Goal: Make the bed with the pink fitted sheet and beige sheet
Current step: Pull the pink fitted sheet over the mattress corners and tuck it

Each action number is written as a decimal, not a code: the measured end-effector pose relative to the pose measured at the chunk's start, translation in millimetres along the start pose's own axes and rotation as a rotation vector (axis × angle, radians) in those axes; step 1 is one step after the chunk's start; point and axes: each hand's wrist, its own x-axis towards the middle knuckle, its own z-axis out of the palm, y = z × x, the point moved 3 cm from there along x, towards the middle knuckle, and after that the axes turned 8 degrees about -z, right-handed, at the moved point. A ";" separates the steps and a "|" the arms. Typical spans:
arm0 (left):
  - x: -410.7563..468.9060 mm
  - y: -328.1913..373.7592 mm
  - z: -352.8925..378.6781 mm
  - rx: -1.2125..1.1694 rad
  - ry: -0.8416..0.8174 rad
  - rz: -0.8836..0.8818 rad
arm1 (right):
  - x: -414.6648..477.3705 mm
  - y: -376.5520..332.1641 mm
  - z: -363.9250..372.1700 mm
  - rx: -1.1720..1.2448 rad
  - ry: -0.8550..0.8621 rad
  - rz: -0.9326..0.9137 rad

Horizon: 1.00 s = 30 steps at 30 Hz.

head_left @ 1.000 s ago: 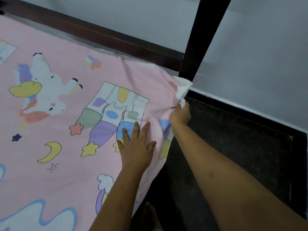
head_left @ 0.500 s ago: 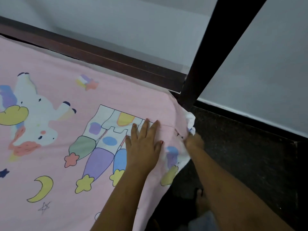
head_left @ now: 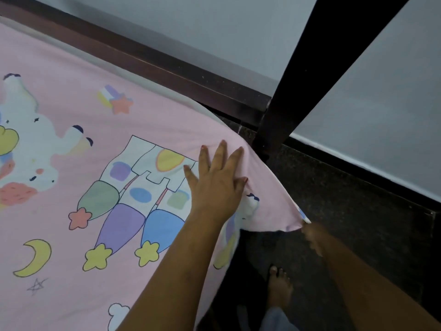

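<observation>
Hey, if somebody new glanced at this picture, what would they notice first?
The pink fitted sheet, bright with unicorn, moon and star prints, fills the left of the view. The left hand presses flat on it near the corner, while the blurred right hand grips the sheet's corner out over the dark floor, beside the black bedpost.

We see the sheet [head_left: 71,103] as matt printed cloth, the frame [head_left: 167,72] as dark wood with a slight sheen, the floor [head_left: 346,199] as dark speckled stone.
</observation>
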 end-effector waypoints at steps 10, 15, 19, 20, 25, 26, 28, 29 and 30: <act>14.7 10.8 -3.4 -0.004 -0.015 -0.023 | -18.8 -90.0 -25.7 -0.119 0.110 -0.367; 16.6 18.1 -2.5 0.002 0.026 -0.037 | -46.7 -143.3 -10.1 -0.148 -0.003 -0.767; 16.4 19.4 -4.0 -0.009 0.036 -0.034 | -58.7 -157.9 -2.2 -0.349 0.184 -0.799; 16.5 19.4 -3.8 -0.011 0.042 -0.028 | -58.6 -156.8 -4.7 -0.444 0.204 -0.774; 14.3 18.9 0.2 -0.028 0.045 0.048 | -43.8 -145.1 -37.4 -0.767 0.292 -0.716; 14.6 17.3 -1.2 -0.030 0.046 0.058 | -41.9 -143.5 -41.5 -0.769 0.282 -0.719; 16.7 12.9 -5.7 -0.035 0.049 0.051 | -37.4 -138.2 -43.1 -0.628 0.176 -0.674; 18.6 11.3 -6.7 -0.040 0.045 0.044 | -36.8 -132.7 -41.4 -0.487 0.074 -0.625; 20.1 10.3 -6.9 -0.048 0.040 0.038 | -36.3 -125.9 -39.1 -0.297 -0.039 -0.576</act>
